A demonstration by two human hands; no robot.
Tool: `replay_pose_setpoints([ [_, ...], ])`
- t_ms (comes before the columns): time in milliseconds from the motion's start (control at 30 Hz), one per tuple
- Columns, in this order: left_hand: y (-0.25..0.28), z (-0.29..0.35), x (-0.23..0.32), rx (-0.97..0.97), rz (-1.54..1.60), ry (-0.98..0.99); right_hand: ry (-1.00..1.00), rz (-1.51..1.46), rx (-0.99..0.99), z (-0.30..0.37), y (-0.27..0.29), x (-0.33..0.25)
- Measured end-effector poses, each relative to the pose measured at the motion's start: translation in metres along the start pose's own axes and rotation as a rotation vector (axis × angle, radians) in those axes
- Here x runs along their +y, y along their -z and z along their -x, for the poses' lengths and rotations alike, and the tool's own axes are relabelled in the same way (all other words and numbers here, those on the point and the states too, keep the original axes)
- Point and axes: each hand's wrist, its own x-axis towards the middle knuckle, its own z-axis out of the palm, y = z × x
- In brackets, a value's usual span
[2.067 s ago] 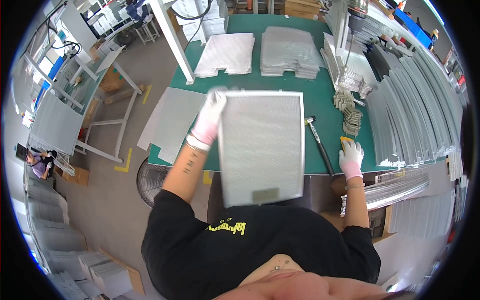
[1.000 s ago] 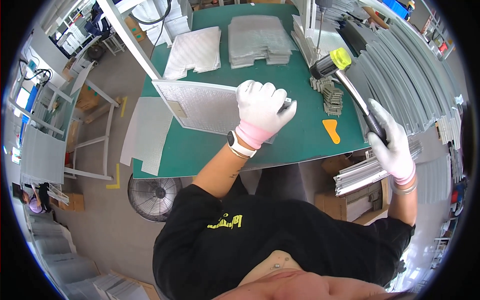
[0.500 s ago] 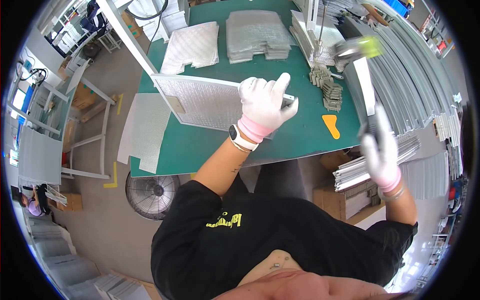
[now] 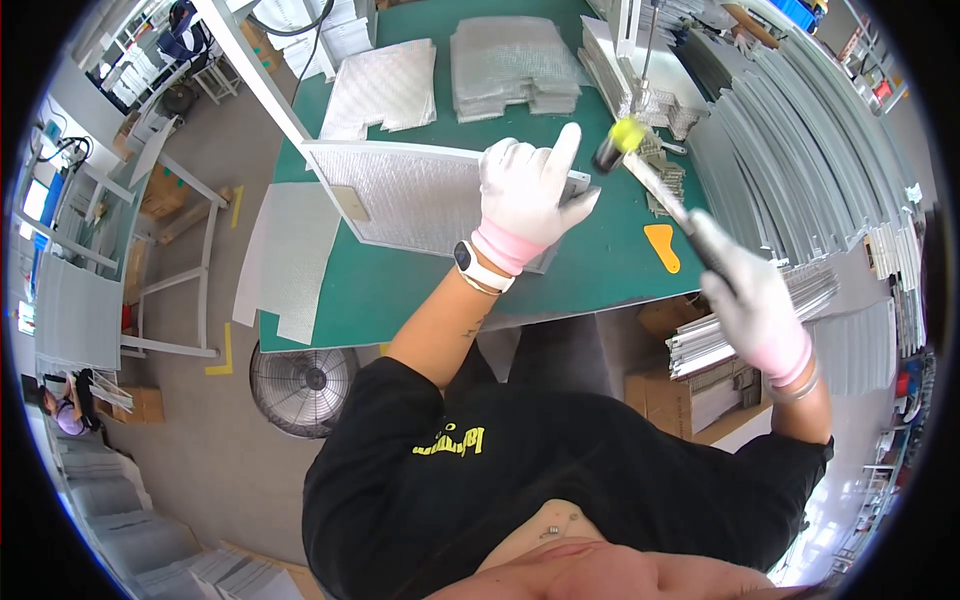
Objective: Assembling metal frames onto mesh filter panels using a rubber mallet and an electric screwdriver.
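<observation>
A framed metal mesh filter panel (image 4: 410, 195) lies flat on the green work table (image 4: 400, 290). My left hand (image 4: 525, 195), in a white glove with a pink cuff, presses down on the panel's right end, fingers spread. My right hand (image 4: 745, 295), gloved the same way, grips the dark handle of a hammer (image 4: 655, 180). Its yellow head sits just above the panel's right edge, next to my left fingers.
Stacks of mesh sheets (image 4: 510, 60) lie at the table's far side. Small metal clips (image 4: 665, 180) and an orange scraper (image 4: 662, 247) rest to the right. Long aluminium strips (image 4: 810, 150) fill the right side. A floor fan (image 4: 305, 385) stands below the table edge.
The panel was laid from upright onto the table, with my left hand pressing on it. My right hand picked up the hammer, raised it, and has now swung its head down toward the panel's right edge.
</observation>
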Motion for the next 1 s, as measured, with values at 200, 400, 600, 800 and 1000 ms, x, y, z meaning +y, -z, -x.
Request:
replay_pose_setpoints([
  [200, 0.001, 0.001, 0.005, -0.026, 0.004, -0.001, 0.157, 0.002, 0.16, 0.002, -0.025, 0.005],
  [400, 0.006, 0.002, 0.004, 0.005, -0.016, -0.024, -0.202, -0.358, 0.275, 0.017, -0.005, 0.007],
  [600, 0.008, -0.001, 0.005, -0.017, 0.004, -0.003, -0.107, -0.289, -0.022, 0.003, -0.029, 0.013],
  [800, 0.02, -0.001, 0.015, 0.03, 0.046, -0.032, -0.285, -0.289, -0.096, 0.014, -0.133, 0.081],
  [1000, 0.041, 0.011, 0.036, 0.021, 0.016, 0.01, -0.092, 0.169, 0.246, -0.077, -0.142, 0.115],
])
